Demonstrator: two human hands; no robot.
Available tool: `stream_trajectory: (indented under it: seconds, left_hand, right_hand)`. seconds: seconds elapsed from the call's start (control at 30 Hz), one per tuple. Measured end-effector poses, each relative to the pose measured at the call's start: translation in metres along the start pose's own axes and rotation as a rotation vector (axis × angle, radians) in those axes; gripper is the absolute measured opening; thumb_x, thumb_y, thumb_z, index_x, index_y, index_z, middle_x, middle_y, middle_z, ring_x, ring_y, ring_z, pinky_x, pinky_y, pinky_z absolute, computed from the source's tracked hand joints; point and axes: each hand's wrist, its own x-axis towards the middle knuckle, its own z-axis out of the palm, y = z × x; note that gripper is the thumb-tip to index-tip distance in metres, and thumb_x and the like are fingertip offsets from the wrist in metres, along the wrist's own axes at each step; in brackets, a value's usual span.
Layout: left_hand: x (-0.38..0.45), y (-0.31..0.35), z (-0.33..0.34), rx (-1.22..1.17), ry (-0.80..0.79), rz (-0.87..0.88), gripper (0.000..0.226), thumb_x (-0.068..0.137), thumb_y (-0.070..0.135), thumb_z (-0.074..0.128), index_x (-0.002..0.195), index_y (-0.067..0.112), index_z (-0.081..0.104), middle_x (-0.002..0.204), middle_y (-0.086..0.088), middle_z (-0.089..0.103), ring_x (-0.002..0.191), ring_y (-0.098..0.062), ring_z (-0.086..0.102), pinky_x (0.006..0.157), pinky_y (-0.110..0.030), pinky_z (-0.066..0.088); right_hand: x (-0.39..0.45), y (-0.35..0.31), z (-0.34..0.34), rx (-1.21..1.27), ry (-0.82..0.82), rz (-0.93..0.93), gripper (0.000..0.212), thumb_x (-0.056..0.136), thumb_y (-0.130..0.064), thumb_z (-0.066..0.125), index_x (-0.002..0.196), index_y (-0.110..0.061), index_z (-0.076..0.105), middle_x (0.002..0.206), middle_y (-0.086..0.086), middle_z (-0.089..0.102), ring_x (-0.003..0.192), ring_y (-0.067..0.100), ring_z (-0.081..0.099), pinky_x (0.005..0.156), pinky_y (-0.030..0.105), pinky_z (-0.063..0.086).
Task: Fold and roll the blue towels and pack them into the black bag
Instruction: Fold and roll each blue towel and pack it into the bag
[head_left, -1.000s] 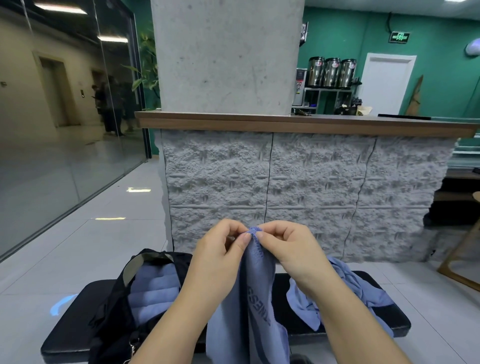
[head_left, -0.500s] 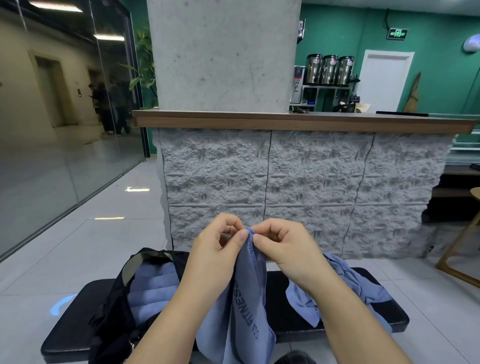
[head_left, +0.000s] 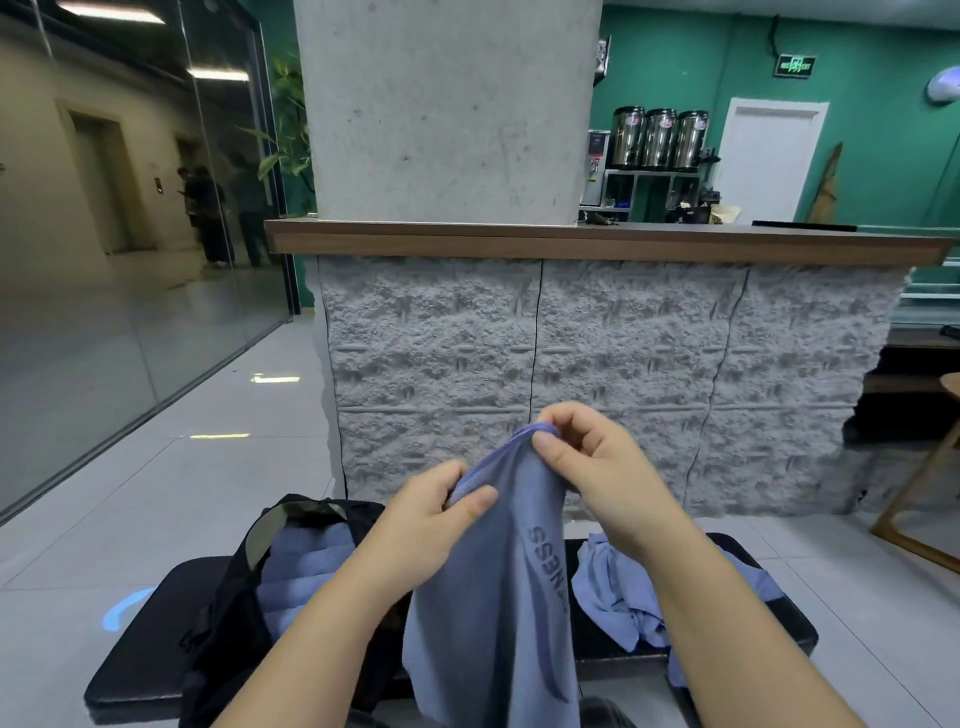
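We are looking down at a black padded surface (head_left: 135, 670) on a pale tiled floor (head_left: 156, 499). At its left end the black bag (head_left: 228, 618) is standing open, and blue rolls (head_left: 298, 577) are lying stacked inside it, side by side.

In the middle we are holding a blue towel (head_left: 488, 613) up above the surface. Our left hand (head_left: 423, 525) is pinching its upper edge, the thumb lying on the near face and the fingers curling behind the cloth. Our right hand (head_left: 592, 467) is pinching the same edge just beside it and a little higher, thumb and forefinger clamping the bunched corner. The two grips are sitting close together, so the towel is hanging in long soft folds down past the bottom of the view. It is smooth, thin and matte. Dark lettering is running down it, upside down to us; we are reading "NESS" at the end, and the rest is hiding in a fold.

To the right, a loose towel (head_left: 623, 592) is lying crumpled on the surface, partly behind our right forearm.

Behind stands a grey stone-faced counter (head_left: 623, 353) with a wooden top. Far right on the green wall a green sign (head_left: 794, 66) is glowing, too small to read.
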Motion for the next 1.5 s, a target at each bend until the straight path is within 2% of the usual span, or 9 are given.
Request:
stream_trajectory:
  seconds: [0.17, 0.3, 0.5, 0.67, 0.97, 1.07, 1.17, 1.33, 1.5]
  left_hand:
    - [0.002, -0.024, -0.015, 0.152, -0.099, -0.145, 0.065, 0.068, 0.065, 0.060, 0.079, 0.002, 0.052, 0.068, 0.001, 0.050, 0.063, -0.011, 0.047, 0.064, -0.031, 0.037]
    - [0.007, -0.020, -0.028, 0.212, -0.163, -0.171, 0.053, 0.067, 0.064, 0.065, 0.056, 0.017, 0.044, 0.059, 0.007, 0.043, 0.057, -0.010, 0.040, 0.059, -0.028, 0.029]
    - [0.016, -0.023, -0.049, 0.613, -0.180, -0.141, 0.078, 0.059, 0.094, 0.022, 0.058, 0.015, 0.023, 0.059, -0.003, 0.027, 0.055, -0.015, 0.028, 0.056, -0.030, 0.020]
    - [0.021, -0.022, -0.063, 1.009, -0.225, -0.011, 0.052, 0.095, 0.056, 0.026, 0.061, 0.019, 0.040, 0.065, 0.001, 0.048, 0.070, -0.006, 0.039, 0.073, -0.027, 0.026]
    - [0.031, -0.041, -0.076, 1.379, -0.244, -0.042, 0.028, 0.098, 0.023, 0.036, 0.100, 0.018, 0.063, 0.109, -0.001, 0.053, 0.103, -0.021, 0.053, 0.083, -0.034, 0.045]
    - [0.033, -0.042, -0.079, 1.376, -0.190, -0.042, 0.023, 0.099, 0.024, 0.042, 0.108, 0.020, 0.063, 0.112, -0.001, 0.051, 0.103, -0.016, 0.053, 0.081, -0.029, 0.045]
    - [0.029, -0.040, -0.084, 1.254, 0.132, 0.134, 0.011, 0.084, 0.036, 0.066, 0.085, 0.025, 0.068, 0.089, 0.005, 0.052, 0.083, -0.010, 0.054, 0.064, -0.020, 0.040]
    - [0.023, -0.032, -0.088, 1.026, 0.283, -0.007, 0.026, 0.097, 0.031, 0.043, 0.089, 0.018, 0.064, 0.092, 0.006, 0.037, 0.084, -0.014, 0.039, 0.065, -0.033, 0.037]
    - [0.023, -0.026, -0.095, 1.183, 0.375, 0.038, 0.027, 0.092, 0.032, 0.055, 0.087, 0.012, 0.072, 0.108, -0.004, 0.052, 0.097, -0.028, 0.052, 0.065, -0.040, 0.047]
  right_hand:
    - [0.011, -0.005, -0.020, 0.110, 0.102, 0.021, 0.024, 0.097, -0.010, 0.047, 0.079, -0.024, 0.056, 0.066, -0.013, 0.058, 0.065, 0.006, 0.048, 0.063, 0.024, 0.037]
    - [0.016, -0.002, -0.030, 0.103, 0.145, 0.061, 0.022, 0.098, -0.011, 0.045, 0.081, -0.021, 0.054, 0.066, -0.010, 0.060, 0.063, 0.007, 0.050, 0.060, 0.023, 0.037]
    - [0.021, 0.008, -0.045, 0.440, 0.413, 0.100, 0.019, 0.100, -0.009, 0.038, 0.086, -0.014, 0.048, 0.079, 0.002, 0.058, 0.066, 0.008, 0.057, 0.062, 0.020, 0.049]
    - [0.018, 0.013, -0.062, 0.574, 0.522, 0.116, 0.021, 0.103, -0.010, 0.031, 0.087, -0.012, 0.046, 0.096, 0.006, 0.063, 0.080, 0.018, 0.060, 0.072, 0.031, 0.049]
    - [0.016, 0.036, -0.075, 0.525, 0.569, 0.119, 0.021, 0.103, -0.011, 0.033, 0.086, -0.014, 0.046, 0.099, 0.005, 0.064, 0.084, 0.016, 0.061, 0.073, 0.030, 0.049]
    - [0.017, 0.043, -0.080, 0.400, 0.585, 0.140, 0.020, 0.102, -0.016, 0.036, 0.086, -0.016, 0.048, 0.086, 0.004, 0.060, 0.071, 0.016, 0.055, 0.067, 0.029, 0.045]
    - [0.014, 0.053, -0.089, 0.004, 0.599, 0.172, 0.017, 0.100, -0.024, 0.044, 0.087, -0.021, 0.053, 0.080, 0.009, 0.053, 0.068, 0.020, 0.046, 0.063, 0.035, 0.037]
    - [0.011, 0.054, -0.099, -0.562, 0.540, 0.068, 0.013, 0.097, -0.018, 0.049, 0.089, -0.009, 0.055, 0.076, 0.005, 0.049, 0.066, 0.018, 0.042, 0.057, 0.027, 0.034]
    - [0.006, 0.052, -0.099, -0.576, 0.535, 0.078, 0.008, 0.097, -0.016, 0.048, 0.093, -0.014, 0.054, 0.076, 0.002, 0.055, 0.068, 0.018, 0.047, 0.059, 0.028, 0.037]
